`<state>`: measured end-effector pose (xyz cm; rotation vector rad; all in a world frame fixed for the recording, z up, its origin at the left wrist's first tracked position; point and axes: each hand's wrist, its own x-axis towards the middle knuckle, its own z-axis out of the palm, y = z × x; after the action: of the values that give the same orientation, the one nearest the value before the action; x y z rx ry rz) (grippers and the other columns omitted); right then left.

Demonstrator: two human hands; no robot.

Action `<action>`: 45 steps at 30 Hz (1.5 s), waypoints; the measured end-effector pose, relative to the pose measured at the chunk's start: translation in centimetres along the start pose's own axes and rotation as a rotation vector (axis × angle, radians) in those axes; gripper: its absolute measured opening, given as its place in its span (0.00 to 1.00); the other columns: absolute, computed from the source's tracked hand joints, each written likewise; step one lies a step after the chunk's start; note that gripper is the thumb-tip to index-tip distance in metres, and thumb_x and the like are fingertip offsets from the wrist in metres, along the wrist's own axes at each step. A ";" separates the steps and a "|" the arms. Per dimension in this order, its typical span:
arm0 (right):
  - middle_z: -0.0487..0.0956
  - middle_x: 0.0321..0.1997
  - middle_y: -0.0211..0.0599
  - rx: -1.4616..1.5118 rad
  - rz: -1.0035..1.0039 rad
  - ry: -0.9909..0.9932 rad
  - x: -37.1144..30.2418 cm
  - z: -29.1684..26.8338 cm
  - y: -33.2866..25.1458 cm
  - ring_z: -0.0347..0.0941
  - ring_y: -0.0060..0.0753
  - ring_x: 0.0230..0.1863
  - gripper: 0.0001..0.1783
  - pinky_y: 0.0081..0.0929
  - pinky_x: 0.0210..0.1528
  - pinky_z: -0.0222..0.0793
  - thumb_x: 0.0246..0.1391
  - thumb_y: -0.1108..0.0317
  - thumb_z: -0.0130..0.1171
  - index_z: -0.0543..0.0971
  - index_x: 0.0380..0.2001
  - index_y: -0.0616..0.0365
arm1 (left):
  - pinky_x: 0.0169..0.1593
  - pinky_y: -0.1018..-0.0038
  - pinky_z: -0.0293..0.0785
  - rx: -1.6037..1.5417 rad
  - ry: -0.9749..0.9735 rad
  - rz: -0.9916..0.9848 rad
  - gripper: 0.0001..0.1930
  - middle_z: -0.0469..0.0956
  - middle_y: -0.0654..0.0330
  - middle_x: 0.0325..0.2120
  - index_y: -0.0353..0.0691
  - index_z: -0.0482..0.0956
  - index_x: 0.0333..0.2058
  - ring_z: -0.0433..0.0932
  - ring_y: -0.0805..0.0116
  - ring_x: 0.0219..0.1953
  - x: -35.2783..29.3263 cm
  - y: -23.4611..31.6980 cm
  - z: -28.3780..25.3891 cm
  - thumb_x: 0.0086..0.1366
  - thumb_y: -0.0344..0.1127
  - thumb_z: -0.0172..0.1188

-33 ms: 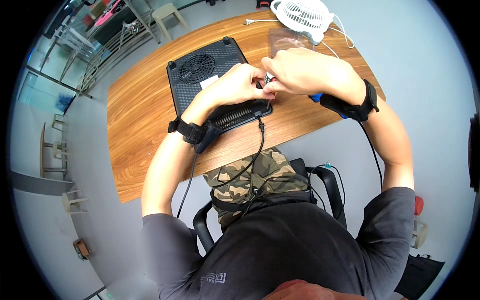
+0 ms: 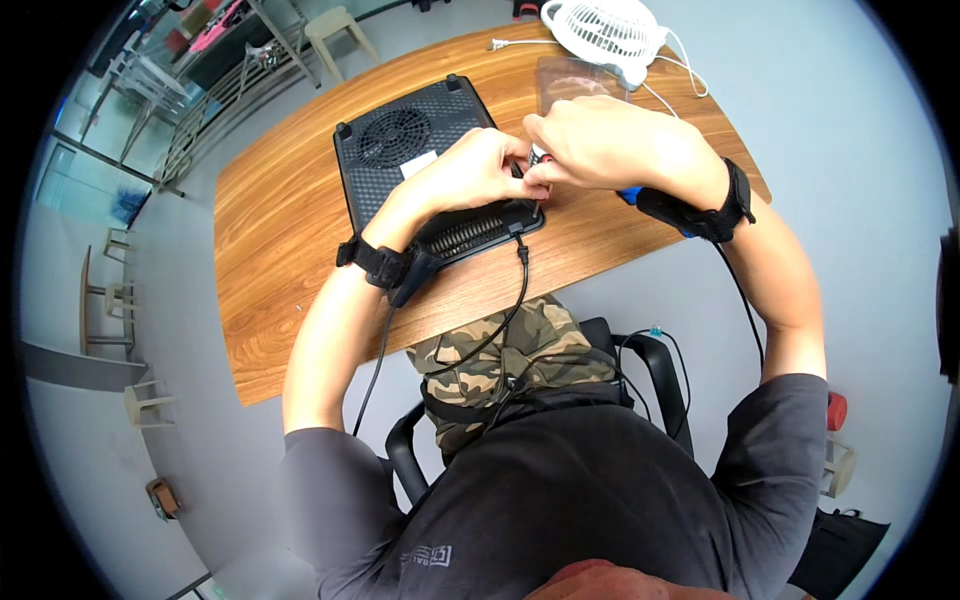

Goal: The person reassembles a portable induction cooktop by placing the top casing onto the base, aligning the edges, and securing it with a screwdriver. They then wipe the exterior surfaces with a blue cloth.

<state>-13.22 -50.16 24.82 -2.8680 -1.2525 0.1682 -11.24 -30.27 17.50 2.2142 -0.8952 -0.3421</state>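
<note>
A flat black appliance (image 2: 375,175), apparently an induction cooker, lies upside down on the wooden table, its round fan grille and small feet facing up. Over its near right corner my two hands meet. My right hand (image 2: 590,145) is closed around what looks like a screwdriver (image 2: 538,156); a bit of its white, black and red handle shows, and a thin shaft reaches down to the corner. My left hand (image 2: 475,172) is pinched close beside it, fingertips touching my right thumb; what they grip is hidden. A black power cord (image 2: 523,260) leaves the near edge.
Behind my right hand lie a clear plastic tray (image 2: 570,80) and a white fan (image 2: 605,30) with its cord. Black straps with cables sit on both wrists. The wooden table (image 2: 270,250) curves around the appliance. A stool (image 2: 340,38) stands beyond the far edge.
My right wrist and forearm have shifted very slightly, and the handle has turned a little in my fingers. My left hand and the appliance stay in place.
</note>
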 end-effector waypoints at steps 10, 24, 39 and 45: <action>0.83 0.27 0.54 -0.021 -0.130 0.147 0.0 0.7 1.8 0.83 0.57 0.32 0.25 0.46 0.37 0.79 0.55 0.46 0.66 0.84 0.35 0.61 | 0.36 0.70 0.77 -0.023 0.077 0.076 0.17 0.84 0.52 0.23 0.33 0.85 0.34 0.81 0.69 0.25 -0.4 -0.1 0.7 0.63 0.45 0.73; 0.79 0.23 0.48 -0.011 -0.249 0.227 1.4 -5.0 -0.8 0.78 0.50 0.26 0.23 0.42 0.31 0.71 0.66 0.49 0.60 0.75 0.35 0.62 | 0.37 0.77 0.75 0.057 0.301 -0.026 0.16 0.85 0.65 0.34 0.41 0.86 0.50 0.76 0.79 0.31 -8.9 -2.4 -6.8 0.67 0.40 0.68; 0.81 0.27 0.51 0.069 -0.610 0.073 15.1 -3.8 -10.7 0.80 0.58 0.33 0.27 0.46 0.36 0.75 0.66 0.43 0.57 0.77 0.39 0.62 | 0.43 0.66 0.79 0.349 0.194 -0.806 0.07 0.86 0.53 0.29 0.35 0.86 0.34 0.85 0.58 0.35 -31.4 -14.1 -7.0 0.61 0.33 0.69; 0.82 0.27 0.51 0.095 -0.682 0.043 18.6 -2.8 -13.8 0.80 0.58 0.33 0.27 0.47 0.36 0.74 0.66 0.44 0.58 0.78 0.38 0.63 | 0.39 0.61 0.79 0.392 0.273 -0.932 0.17 0.85 0.48 0.27 0.37 0.86 0.30 0.84 0.50 0.31 -32.4 -15.6 -4.7 0.61 0.48 0.71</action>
<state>-10.46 -27.01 26.48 -2.1896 -2.0409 0.1454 -24.68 2.32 9.24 2.8421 0.2981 -0.2802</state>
